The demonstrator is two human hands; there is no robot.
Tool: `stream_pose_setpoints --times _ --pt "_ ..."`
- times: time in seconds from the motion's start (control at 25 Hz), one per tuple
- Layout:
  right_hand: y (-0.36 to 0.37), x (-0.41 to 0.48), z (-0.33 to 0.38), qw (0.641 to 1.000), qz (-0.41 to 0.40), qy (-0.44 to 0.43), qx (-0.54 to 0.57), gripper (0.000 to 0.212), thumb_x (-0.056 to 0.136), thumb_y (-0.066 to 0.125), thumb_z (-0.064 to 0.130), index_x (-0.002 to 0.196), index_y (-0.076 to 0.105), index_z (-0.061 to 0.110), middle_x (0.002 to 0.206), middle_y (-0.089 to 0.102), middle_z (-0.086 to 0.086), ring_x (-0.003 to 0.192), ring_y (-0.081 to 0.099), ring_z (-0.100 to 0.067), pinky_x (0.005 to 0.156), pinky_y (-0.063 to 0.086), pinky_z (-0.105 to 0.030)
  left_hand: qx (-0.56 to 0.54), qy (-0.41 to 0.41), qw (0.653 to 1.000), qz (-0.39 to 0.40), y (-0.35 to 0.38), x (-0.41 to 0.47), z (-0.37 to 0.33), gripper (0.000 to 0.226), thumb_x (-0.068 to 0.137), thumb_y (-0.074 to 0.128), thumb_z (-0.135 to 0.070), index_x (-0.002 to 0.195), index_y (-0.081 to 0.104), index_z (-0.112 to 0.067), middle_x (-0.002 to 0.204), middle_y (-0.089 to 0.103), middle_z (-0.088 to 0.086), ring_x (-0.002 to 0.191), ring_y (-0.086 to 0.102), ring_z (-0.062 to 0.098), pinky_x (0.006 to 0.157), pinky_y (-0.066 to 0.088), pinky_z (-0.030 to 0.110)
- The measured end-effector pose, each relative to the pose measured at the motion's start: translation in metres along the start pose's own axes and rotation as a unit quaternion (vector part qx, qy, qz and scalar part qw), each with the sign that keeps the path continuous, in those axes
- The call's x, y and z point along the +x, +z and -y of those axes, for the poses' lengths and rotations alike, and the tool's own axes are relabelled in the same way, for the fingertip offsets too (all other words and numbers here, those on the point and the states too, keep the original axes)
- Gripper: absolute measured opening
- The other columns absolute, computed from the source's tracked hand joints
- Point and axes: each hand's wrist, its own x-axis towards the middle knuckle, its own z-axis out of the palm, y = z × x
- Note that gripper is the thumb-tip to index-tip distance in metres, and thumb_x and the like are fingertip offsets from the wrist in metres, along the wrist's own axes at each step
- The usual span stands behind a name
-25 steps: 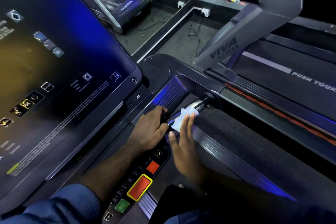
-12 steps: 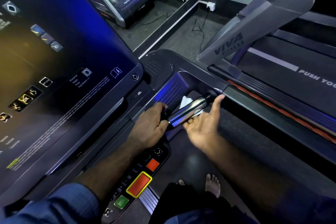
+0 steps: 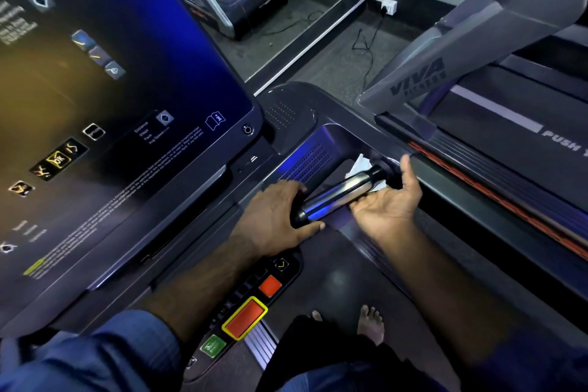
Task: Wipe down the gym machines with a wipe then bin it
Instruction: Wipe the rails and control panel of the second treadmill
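The right hand [image 3: 386, 204] has rolled palm-up, cupping the wipe [image 3: 361, 164] under the handlebar [image 3: 340, 192] gripped by the left hand [image 3: 270, 216]; full wraparound contact advised.

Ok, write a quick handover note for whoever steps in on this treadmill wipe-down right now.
Left hand: grips the near end of the chrome handle.
Right hand: palm-up under the handle; its fingers are hidden beneath, so its hold on the wipe can't be confirmed.
Wipe: white, sticking up behind the handle's far end.
Done: this handle is being wiped; how much else is clean can't be told.
Left: finish the handle, do the neighbouring treadmill, then bin the wipe. No bin in view.
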Motion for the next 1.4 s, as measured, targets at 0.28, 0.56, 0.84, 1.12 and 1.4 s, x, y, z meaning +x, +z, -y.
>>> stream_pose_setpoints --times 0.28,0.56,0.84,1.12,1.4 --pt "0.004 0.013 0.026 0.999 -0.013 0.022 -0.020 0.051 0.069 0.076 0.027 0.117 0.067 0.011 0.123 0.063 -0.006 0.113 0.059 -0.027 0.114 0.041 -0.038 0.014 0.008 1.000 -0.014 0.007 0.003 0.006 0.073 0.074 0.065 -0.075 0.132 0.052 -0.032 0.125 0.060 -0.010 0.118 0.057 0.014 0.103 0.046 0.040" --pt "0.016 0.004 0.031 0.992 -0.061 0.032 -0.107 0.042 0.089 0.074 0.034 0.126 0.071 0.013 0.111 0.077 -0.006 0.103 0.074 -0.022 0.095 0.058 -0.037 0.003 0.011 1.000 -0.027 0.007 0.002 0.006 0.072 0.078 0.075 -0.067 0.136 0.050 -0.032 0.129 0.059 -0.012 0.122 0.055 0.011 0.106 0.043 0.039" --pt "-0.039 0.003 -0.012 0.741 -0.181 -0.286 -0.580 0.046 0.099 0.047 0.033 0.118 0.072 -0.002 0.108 0.075 -0.021 0.105 0.070 -0.040 0.091 0.053 -0.039 0.002 0.009 1.000 -0.027 0.006 0.003 0.005 0.073 0.077 0.076 -0.068 0.135 0.049 -0.033 0.129 0.059 -0.013 0.122 0.055 0.010 0.106 0.042 0.037" --pt "-0.066 -0.008 -0.024 0.517 0.052 -0.454 -0.724 0.049 0.108 0.042 0.013 0.155 0.041 -0.002 0.164 0.033 -0.018 0.155 0.029 -0.030 0.126 0.024 -0.028 -0.003 0.011 0.999 -0.030 0.004 0.003 0.003 0.078 0.076 0.077 -0.067 0.139 0.044 -0.034 0.134 0.057 -0.015 0.124 0.054 0.009 0.108 0.040 0.034" --pt "-0.027 0.000 -0.010 0.340 0.079 -0.411 -0.842 0.057 0.107 0.035 0.051 0.138 0.058 0.009 0.142 0.055 -0.008 0.143 0.042 -0.030 0.121 0.029 -0.050 -0.103 0.025 0.992 -0.067 0.003 -0.001 0.002 0.136 0.052 0.093 -0.069 0.157 0.022 -0.019 0.154 0.030 -0.004 0.142 0.039 0.015 0.119 0.038 0.035"
